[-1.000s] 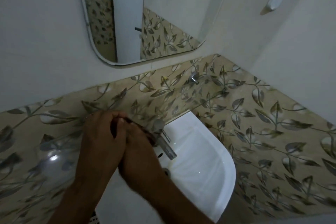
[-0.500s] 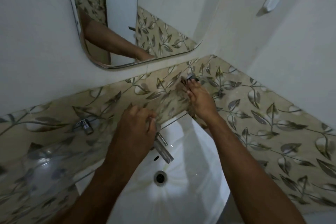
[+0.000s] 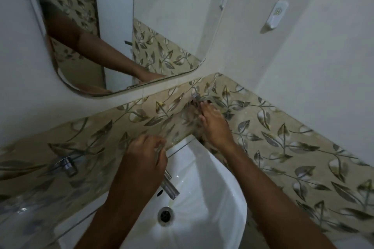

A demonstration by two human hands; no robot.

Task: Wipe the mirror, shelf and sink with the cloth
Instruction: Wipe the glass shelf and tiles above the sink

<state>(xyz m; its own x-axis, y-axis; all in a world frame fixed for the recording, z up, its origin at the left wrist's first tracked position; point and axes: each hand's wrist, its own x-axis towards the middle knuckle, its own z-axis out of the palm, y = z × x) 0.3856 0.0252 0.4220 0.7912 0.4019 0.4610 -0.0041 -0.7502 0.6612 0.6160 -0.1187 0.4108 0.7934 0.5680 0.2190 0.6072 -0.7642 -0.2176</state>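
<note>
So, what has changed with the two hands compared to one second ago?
The hands were pressed together at the tap; they have since parted. The right hand moved up and right to the glass shelf's corner bracket. The left hand stayed low, now gripping the shelf's front edge above the tap. An arm now shows in the mirror. The sink is unchanged. No cloth is visible.

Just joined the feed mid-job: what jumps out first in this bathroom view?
Two bare hands over the white sink: the left hand sits at the tap, the right hand reaches to a metal fitting in the leaf-tiled corner. Above left, the mirror reflects an arm. No cloth is visible.
</note>
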